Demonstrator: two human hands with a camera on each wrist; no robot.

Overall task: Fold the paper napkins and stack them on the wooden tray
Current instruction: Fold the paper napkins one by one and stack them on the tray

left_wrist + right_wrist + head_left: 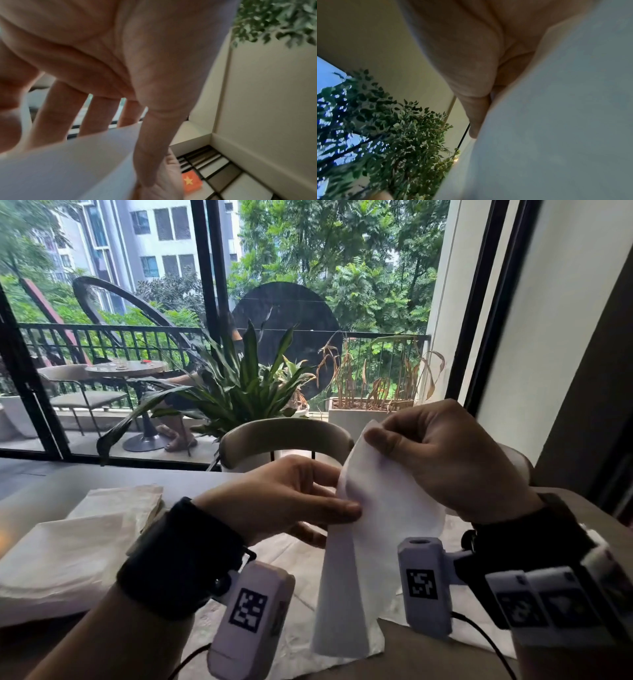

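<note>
A white paper napkin (376,525) hangs in the air over the table, held by both hands. My right hand (373,436) pinches its top corner between thumb and fingers. My left hand (349,513) pinches its left edge lower down, thumb in front and fingers behind. In the left wrist view the napkin (68,169) lies across my straight fingers (96,115). It fills the right side of the right wrist view, napkin (556,121) against my right hand (462,60). I cannot make out a wooden tray.
A stack of white napkins (68,553) lies at the left of the table (51,484), with more napkins (126,501) behind it. Flat sheets (291,594) lie under my hands. A chair back (284,436) and a potted plant (239,385) stand beyond the far edge.
</note>
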